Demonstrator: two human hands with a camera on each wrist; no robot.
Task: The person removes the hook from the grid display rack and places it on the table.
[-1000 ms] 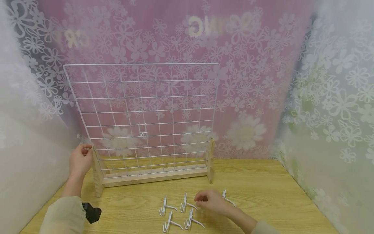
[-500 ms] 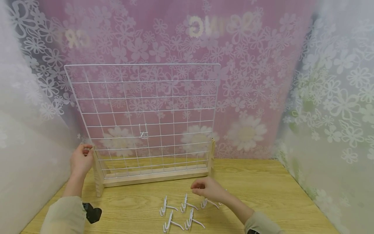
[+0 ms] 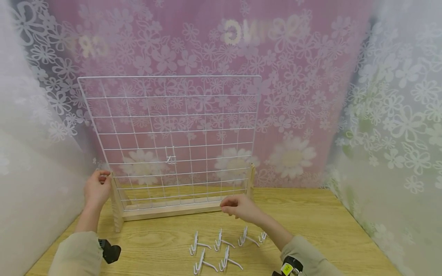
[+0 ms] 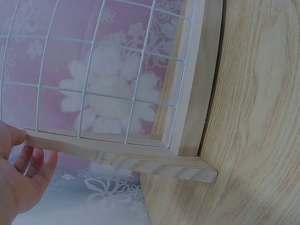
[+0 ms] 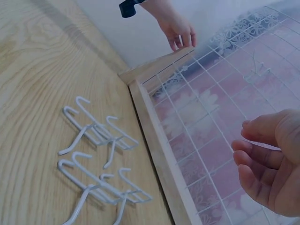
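A white wire grid panel stands upright in a wooden stand. At the stand's left upright, my left hand grips the upper end, thumb on one side and fingers on the other. One white wire hook hangs on the grid, left of its middle. My right hand is raised in front of the grid's lower right part. Its fingers are loosely bent, with nothing between them in the right wrist view. Several white wire hooks lie on the wooden table below it.
A pink floral curtain hangs behind the grid, with pale side panels to left and right. The wood-grain table reaches toward me. A black wrist device sits at my left sleeve.
My right hand has moved up and to the left, away from the hooks toward the grid, uncovering hooks on the right. My left hand stays on the upright.
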